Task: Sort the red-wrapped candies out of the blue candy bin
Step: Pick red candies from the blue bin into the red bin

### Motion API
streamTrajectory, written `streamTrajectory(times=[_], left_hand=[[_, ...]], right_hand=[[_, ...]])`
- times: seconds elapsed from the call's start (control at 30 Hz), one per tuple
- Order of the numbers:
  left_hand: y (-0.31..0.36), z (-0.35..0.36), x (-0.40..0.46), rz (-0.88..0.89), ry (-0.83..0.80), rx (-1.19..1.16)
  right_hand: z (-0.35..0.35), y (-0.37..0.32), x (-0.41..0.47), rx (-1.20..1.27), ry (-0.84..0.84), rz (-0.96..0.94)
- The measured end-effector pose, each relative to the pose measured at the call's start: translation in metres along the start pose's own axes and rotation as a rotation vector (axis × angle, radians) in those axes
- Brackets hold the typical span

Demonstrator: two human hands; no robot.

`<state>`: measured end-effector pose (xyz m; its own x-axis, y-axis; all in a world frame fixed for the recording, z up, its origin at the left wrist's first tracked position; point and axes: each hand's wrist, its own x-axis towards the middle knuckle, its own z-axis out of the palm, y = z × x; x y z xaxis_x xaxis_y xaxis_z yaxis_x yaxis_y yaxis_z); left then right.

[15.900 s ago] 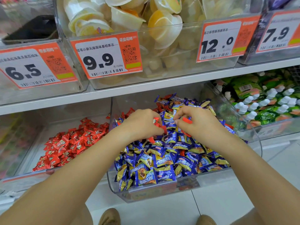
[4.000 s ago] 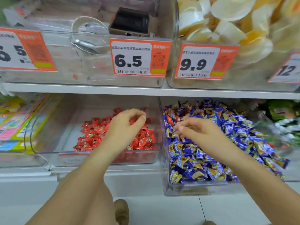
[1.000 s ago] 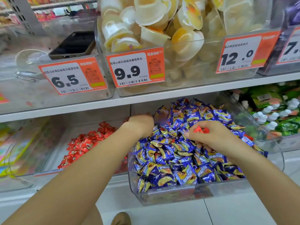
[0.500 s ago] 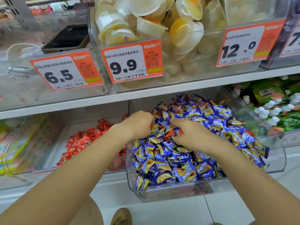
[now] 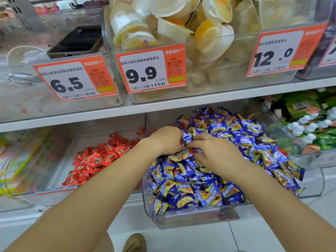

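Note:
The clear bin (image 5: 190, 218) on the lower shelf is heaped with blue-and-yellow wrapped candies (image 5: 183, 188). Both my hands are in the heap near its back left and touch each other. My left hand (image 5: 166, 140) has its fingers curled down into the wrappers, and what they hold is hidden. My right hand (image 5: 216, 153) lies over the pile, its thumb and forefinger pinching a red-wrapped candy (image 5: 190, 151) of which only a sliver shows. Another red candy (image 5: 282, 151) peeks out at the pile's right edge. To the left, a second clear bin (image 5: 54, 190) holds a pile of red-wrapped candies (image 5: 96, 160).
Above the candy bins runs a white shelf (image 5: 72, 119) with clear bins, orange price tags, jelly cups (image 5: 163, 24) and a dark phone (image 5: 76, 40). To the right, a bin holds green pouches (image 5: 312, 128). My shoe (image 5: 134, 242) shows on the white floor.
My right hand brought a red candy from the pile's middle over to my left hand. Both hands now sit together, deeper in the blue candies.

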<state>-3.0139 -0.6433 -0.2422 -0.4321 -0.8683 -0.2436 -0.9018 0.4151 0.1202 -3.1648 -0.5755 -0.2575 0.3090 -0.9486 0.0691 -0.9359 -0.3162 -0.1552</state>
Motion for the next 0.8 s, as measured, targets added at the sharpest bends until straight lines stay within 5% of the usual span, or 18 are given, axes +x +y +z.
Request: streamTrajectory(times=[0.23, 0.43, 0.8], left_hand=[[-0.008, -0.003, -0.015, 0.01, 0.18, -0.1], [-0.016, -0.018, -0.037, 0.042, 0.274, -0.185], [-0.007, -0.009, -0.064, -0.018, 0.252, -0.258]], right_hand=[[0.007, -0.004, 0.006, -0.103, 0.08, 0.016], [-0.014, 0.002, -0.008, 0.306, 0.217, 0.068], [-0.029, 0.02, -0.03, 0.631, 0.106, 0.256]])
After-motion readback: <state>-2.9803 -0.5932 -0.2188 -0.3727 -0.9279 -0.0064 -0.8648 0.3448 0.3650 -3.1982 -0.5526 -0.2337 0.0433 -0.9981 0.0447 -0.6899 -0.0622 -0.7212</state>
